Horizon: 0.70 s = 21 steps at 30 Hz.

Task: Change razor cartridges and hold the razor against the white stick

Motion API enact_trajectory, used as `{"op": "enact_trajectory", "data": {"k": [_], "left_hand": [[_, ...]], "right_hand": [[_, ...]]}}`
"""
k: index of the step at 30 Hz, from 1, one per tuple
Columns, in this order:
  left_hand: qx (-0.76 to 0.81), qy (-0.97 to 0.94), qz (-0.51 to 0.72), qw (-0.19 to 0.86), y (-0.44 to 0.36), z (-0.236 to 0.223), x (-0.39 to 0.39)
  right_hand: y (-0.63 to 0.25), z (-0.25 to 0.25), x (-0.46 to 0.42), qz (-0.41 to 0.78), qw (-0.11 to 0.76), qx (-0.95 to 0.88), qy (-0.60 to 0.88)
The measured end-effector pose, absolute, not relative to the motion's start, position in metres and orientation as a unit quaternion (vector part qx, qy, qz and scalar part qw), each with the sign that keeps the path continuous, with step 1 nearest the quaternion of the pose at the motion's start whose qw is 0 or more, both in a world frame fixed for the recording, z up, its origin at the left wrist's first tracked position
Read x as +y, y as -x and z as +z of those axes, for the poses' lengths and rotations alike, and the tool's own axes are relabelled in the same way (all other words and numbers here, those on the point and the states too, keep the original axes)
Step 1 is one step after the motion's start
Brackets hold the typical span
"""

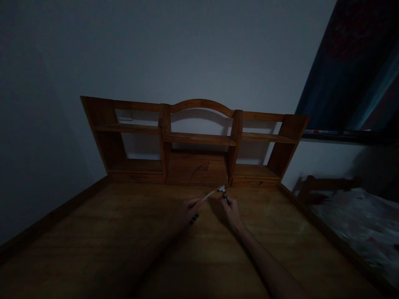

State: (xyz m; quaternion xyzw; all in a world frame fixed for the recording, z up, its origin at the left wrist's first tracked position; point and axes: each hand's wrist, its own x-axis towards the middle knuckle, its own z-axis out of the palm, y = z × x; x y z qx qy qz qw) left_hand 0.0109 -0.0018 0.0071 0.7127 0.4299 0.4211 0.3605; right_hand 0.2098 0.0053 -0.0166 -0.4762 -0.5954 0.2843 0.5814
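Note:
My left hand [188, 208] is closed round a thin white brush-like stick [209, 194], whose far end points up and to the right. In my right hand [231, 209] is a razor [222, 189] with a silvery head and a dark handle, held head up. The stick's tip is close to the razor's head; the dim light hides whether they touch. A small dark object [194, 219] shows just under my left hand, its kind unclear. Both hands are above the wooden desk top [199, 257].
A wooden shelf unit [199, 139] with several compartments stands at the desk's back, against a pale wall [187, 50]. Raised wooden edges [56, 218] run along the desk's sides. At the right are a dark curtain [339, 83] and a heap of crumpled whitish material [358, 216].

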Motion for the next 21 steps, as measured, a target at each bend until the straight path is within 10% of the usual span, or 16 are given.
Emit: {"op": "enact_trajectory", "data": {"k": [11, 21], "left_hand": [[0.437, -0.715, 0.45, 0.308, -0.012, 0.014, -0.017], [0.457, -0.703, 0.504, 0.207, -0.008, 0.01, -0.017]], "right_hand": [[-0.21, -0.008, -0.001, 0.287, 0.569, -0.606, 0.476], [-0.203, 0.003, -0.002, 0.654, 0.488, -0.493, 0.302]]}}
